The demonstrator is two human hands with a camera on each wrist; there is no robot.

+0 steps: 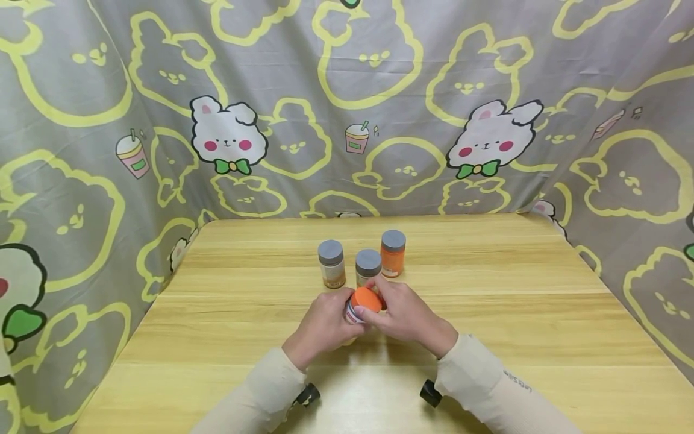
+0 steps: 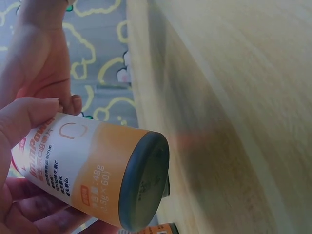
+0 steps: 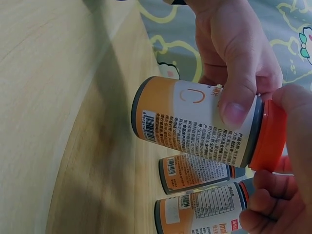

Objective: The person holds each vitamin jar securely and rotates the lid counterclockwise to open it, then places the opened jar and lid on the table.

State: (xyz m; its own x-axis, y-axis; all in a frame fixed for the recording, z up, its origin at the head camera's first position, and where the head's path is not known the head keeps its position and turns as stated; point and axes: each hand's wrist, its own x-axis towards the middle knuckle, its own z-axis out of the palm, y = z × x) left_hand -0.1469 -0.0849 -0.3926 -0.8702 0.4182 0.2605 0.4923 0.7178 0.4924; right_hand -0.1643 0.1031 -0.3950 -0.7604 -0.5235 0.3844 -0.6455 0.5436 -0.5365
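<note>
A vitamin bottle [image 3: 195, 122] with a white and orange label and a bright orange lid [image 1: 366, 299] is held above the wooden table. My left hand [image 1: 325, 319] grips the body, thumb on one side and fingers round the other. On the lid, my right hand [image 1: 408, 313] curls its thumb and fingers round the edge. The dark base [image 2: 145, 183] shows in the left wrist view. Just beyond the hands stands a grey-lidded bottle [image 1: 368, 263], partly hidden by the right fingers.
Two more grey-lidded bottles stand upright on the table [image 1: 228, 313]: one with a pale body [image 1: 332, 265] to the left, one orange [image 1: 393, 256] farther back to the right. A patterned grey curtain [image 1: 303, 78] encloses the table's back and sides.
</note>
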